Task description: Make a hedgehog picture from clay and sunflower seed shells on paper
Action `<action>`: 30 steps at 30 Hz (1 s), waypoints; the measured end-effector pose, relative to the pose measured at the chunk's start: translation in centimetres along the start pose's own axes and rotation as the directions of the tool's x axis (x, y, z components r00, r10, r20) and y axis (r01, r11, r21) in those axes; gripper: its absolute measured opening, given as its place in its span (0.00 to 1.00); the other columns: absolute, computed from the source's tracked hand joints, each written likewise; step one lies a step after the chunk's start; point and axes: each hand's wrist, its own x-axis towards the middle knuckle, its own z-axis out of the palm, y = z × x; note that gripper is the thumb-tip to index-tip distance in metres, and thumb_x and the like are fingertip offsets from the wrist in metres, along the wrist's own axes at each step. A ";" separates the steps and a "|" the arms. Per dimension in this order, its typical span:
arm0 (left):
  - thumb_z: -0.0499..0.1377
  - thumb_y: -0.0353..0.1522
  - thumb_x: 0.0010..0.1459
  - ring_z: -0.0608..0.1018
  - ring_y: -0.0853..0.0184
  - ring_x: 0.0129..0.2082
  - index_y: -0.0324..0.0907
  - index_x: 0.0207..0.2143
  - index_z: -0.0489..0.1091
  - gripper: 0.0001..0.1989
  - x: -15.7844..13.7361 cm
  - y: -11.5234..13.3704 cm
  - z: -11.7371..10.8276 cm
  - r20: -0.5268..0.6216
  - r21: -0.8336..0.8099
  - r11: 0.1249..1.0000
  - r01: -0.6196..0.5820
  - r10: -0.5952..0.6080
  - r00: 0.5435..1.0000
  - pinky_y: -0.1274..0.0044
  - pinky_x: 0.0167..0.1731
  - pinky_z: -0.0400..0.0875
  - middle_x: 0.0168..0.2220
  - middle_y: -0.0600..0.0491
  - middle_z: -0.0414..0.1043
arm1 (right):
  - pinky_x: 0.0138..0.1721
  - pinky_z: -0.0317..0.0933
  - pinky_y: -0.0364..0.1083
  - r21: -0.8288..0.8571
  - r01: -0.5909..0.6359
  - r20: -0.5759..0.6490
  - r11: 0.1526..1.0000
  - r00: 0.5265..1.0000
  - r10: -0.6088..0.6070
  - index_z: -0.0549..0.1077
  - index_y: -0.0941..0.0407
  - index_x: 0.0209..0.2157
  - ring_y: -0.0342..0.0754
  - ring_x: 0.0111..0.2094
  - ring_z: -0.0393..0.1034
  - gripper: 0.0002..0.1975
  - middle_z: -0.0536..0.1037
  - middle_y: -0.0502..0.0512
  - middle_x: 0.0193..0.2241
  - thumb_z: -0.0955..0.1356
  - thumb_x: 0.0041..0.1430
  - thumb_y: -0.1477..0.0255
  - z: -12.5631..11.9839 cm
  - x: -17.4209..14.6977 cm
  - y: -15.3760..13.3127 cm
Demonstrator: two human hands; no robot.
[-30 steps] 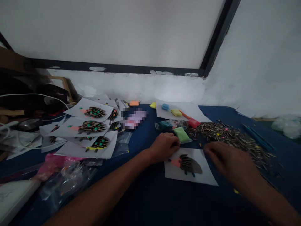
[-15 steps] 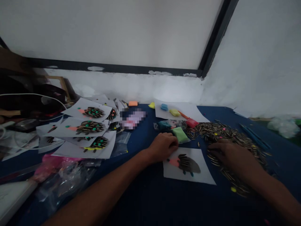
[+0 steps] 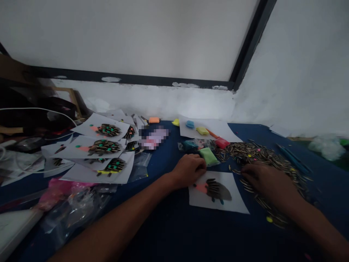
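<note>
My left hand (image 3: 190, 169) rests with curled fingers on the upper left corner of a white paper (image 3: 218, 209); whatever its fingers may hold is hidden. On this paper is a hedgehog picture (image 3: 212, 189) with a salmon-pink snout, a grey body partly covered with striped sunflower seeds, and dark green feet. Over the left edge of a seed pile (image 3: 261, 153) is my right hand (image 3: 267, 178), fingers bent together and pointing down. Dim light hides what lies between its fingertips. A light green packet (image 3: 209, 157) sits just beyond my left hand.
Papers with seed-covered hedgehogs (image 3: 105, 147) are stacked at the left, near crumpled clear plastic (image 3: 79, 203) and a white cable (image 3: 38, 108). Small coloured packets (image 3: 202, 130) lie on a sheet at the back. A blue pen-like tool (image 3: 294, 158) lies right of the seeds.
My right hand has shifted slightly at the seed pile's left edge, and a few seeds now show beside its fingertips. My left hand has stayed in place.
</note>
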 end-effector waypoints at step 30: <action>0.57 0.29 0.57 0.73 0.68 0.35 0.40 0.32 0.73 0.05 0.1 -0.1 0.1 -0.002 0.021 1.000 -0.009 0.009 1.000 0.76 0.38 0.65 0.34 0.53 0.73 | 0.27 0.63 0.42 0.557 0.435 -0.176 0.708 0.895 -0.411 0.76 0.52 0.33 0.44 0.28 0.73 0.12 0.76 0.52 0.30 0.61 0.63 0.76 -1.6 -3.8 -7.1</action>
